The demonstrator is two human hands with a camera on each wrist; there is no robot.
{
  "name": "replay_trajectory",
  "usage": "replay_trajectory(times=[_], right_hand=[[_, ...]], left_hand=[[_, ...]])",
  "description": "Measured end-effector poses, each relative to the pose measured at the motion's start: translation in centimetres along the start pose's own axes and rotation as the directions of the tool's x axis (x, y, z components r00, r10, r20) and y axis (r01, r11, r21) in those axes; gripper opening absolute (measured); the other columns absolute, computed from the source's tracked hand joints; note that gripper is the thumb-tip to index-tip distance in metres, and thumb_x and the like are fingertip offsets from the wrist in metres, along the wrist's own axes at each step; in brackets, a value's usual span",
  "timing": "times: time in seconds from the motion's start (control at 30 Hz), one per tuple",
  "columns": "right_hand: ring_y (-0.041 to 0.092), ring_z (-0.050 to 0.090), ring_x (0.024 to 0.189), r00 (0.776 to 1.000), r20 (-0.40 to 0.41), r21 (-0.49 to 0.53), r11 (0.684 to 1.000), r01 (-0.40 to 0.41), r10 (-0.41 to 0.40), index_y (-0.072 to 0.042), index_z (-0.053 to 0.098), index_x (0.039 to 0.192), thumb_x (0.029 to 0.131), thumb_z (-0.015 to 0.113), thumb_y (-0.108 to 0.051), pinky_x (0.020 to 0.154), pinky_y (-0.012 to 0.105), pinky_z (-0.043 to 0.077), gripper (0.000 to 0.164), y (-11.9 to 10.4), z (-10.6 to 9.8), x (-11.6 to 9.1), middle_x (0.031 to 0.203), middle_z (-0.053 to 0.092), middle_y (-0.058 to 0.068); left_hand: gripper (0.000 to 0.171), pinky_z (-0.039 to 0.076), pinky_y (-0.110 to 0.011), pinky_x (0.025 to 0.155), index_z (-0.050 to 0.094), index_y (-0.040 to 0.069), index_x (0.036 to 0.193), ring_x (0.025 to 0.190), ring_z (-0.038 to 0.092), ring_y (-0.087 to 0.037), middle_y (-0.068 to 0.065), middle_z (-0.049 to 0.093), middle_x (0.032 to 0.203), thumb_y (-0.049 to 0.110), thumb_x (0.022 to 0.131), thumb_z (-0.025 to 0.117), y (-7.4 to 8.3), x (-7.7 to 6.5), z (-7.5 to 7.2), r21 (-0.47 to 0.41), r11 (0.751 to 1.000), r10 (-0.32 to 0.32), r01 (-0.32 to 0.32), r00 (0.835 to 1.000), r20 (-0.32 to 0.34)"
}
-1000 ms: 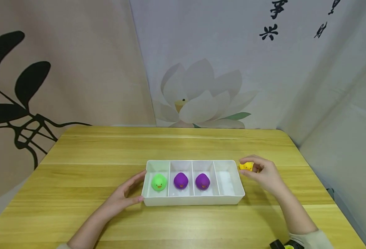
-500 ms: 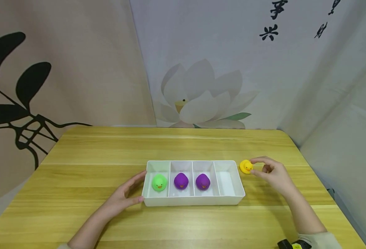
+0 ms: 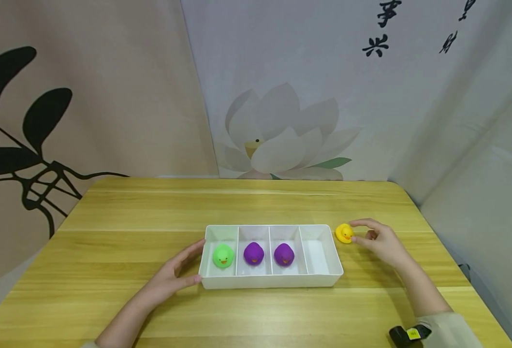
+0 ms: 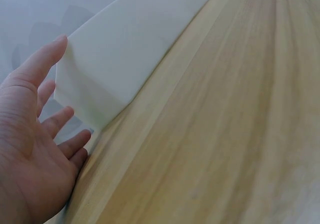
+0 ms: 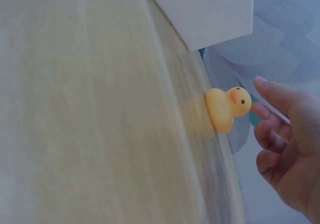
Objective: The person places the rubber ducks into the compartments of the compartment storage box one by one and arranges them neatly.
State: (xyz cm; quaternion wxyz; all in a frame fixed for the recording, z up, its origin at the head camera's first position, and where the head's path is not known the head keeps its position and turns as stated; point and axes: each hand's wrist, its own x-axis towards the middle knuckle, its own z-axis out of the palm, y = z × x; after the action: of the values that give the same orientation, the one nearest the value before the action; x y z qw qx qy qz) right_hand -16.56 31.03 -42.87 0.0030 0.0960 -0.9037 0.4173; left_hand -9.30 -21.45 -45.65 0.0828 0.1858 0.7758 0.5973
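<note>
My left hand (image 3: 170, 273) spans the left end of a white divided tray (image 3: 266, 282), its thumb at the front corner and its fingers toward the back corner. In the left wrist view the fingers are extended beside the tray's wall (image 4: 115, 54). A yellow rubber duck (image 3: 344, 233) stands on the table just right of the tray. My right hand (image 3: 379, 241) is beside the duck, thumb and index finger apart, holding nothing. In the right wrist view the duck (image 5: 225, 109) sits upright, close to the fingertips. A green duck (image 3: 223, 255) and purple ducks (image 3: 253, 253) lie in the tray's compartments.
The rightmost compartment (image 3: 318, 249) shows its bare white floor. A wooden tabletop (image 3: 238, 319) surrounds the tray. Behind it hangs a printed curtain (image 3: 282, 130). A black device (image 3: 408, 334) sits at my right wrist.
My right hand has let go of the yellow duck and drawn back slightly to the right. The duck now stands uncovered on the table. My left hand stays at the tray.
</note>
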Motion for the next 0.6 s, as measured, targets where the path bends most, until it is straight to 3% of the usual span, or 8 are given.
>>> replay_trajectory(times=[0.07, 0.17, 0.27, 0.33, 0.47, 0.6], right_hand=[[0.013, 0.039, 0.057, 1.0, 0.012, 0.0, 1.0, -0.003, 0.003, -0.003, 0.065, 0.124, 0.088, 0.077, -0.015, 0.046, 0.023, 0.032, 0.04, 0.3, 0.1, 0.3, 0.092, 0.057, 0.013], [0.014, 0.039, 0.059, 1.0, 0.03, 0.005, 1.0, -0.009, 0.009, -0.004, 0.066, 0.124, 0.088, 0.077, -0.017, 0.047, 0.023, 0.032, 0.04, 0.7, 0.3, 0.6, 0.11, 0.063, 0.014], [0.014, 0.039, 0.059, 0.999, 0.048, 0.008, 1.0, -0.02, 0.02, -0.003, 0.066, 0.125, 0.089, 0.076, -0.018, 0.047, 0.023, 0.033, 0.04, 0.8, 0.4, 0.9, 0.115, 0.063, 0.015], [0.014, 0.039, 0.058, 0.998, 0.055, 0.012, 0.999, -0.031, 0.03, -0.003, 0.065, 0.125, 0.089, 0.076, -0.017, 0.047, 0.022, 0.033, 0.04, 0.9, 0.4, 1.0, 0.114, 0.063, 0.015], [0.013, 0.038, 0.057, 0.998, 0.058, 0.015, 0.999, -0.037, 0.036, -0.002, 0.065, 0.126, 0.089, 0.075, -0.017, 0.047, 0.022, 0.033, 0.041, 0.8, 0.4, 1.1, 0.106, 0.062, 0.014], [0.013, 0.038, 0.057, 0.998, 0.052, -0.003, 1.0, -0.03, 0.03, -0.003, 0.066, 0.125, 0.089, 0.075, -0.017, 0.048, 0.022, 0.032, 0.039, 0.8, 0.5, 1.1, 0.104, 0.063, 0.013]], left_hand=[[0.075, 0.02, -0.065, 0.108, 0.034, 0.011, 0.155, 0.134, 0.039, -0.007, -0.023, 0.038, 0.153, 0.006, 0.09, 0.071, -0.1, 0.0, 0.0, -0.002, 1.0, 0.006, -0.006, 1.0, 0.0], [0.075, 0.019, -0.067, 0.108, 0.034, 0.01, 0.155, 0.138, 0.036, -0.028, -0.024, 0.038, 0.152, 0.005, 0.089, 0.071, -0.1, 0.0, 0.0, -0.003, 1.0, 0.008, -0.008, 1.0, -0.002], [0.075, 0.018, -0.069, 0.108, 0.034, 0.009, 0.154, 0.138, 0.031, -0.045, -0.025, 0.037, 0.152, 0.005, 0.09, 0.07, -0.2, 0.0, 0.0, -0.011, 1.0, 0.009, -0.009, 1.0, -0.001], [0.074, 0.018, -0.069, 0.108, 0.034, 0.009, 0.154, 0.137, 0.03, -0.048, -0.025, 0.037, 0.152, 0.005, 0.09, 0.07, -0.2, 0.0, 0.0, -0.012, 1.0, 0.01, -0.01, 1.0, 0.0], [0.075, 0.019, -0.068, 0.108, 0.034, 0.01, 0.154, 0.138, 0.033, -0.041, -0.024, 0.038, 0.152, 0.005, 0.089, 0.071, -0.1, 0.0, 0.0, -0.007, 1.0, 0.008, -0.008, 1.0, -0.001], [0.075, 0.018, -0.067, 0.108, 0.034, 0.009, 0.154, 0.138, 0.031, -0.046, -0.024, 0.038, 0.152, 0.005, 0.089, 0.071, -0.2, 0.0, 0.0, -0.008, 1.0, 0.007, -0.007, 1.0, -0.001]])
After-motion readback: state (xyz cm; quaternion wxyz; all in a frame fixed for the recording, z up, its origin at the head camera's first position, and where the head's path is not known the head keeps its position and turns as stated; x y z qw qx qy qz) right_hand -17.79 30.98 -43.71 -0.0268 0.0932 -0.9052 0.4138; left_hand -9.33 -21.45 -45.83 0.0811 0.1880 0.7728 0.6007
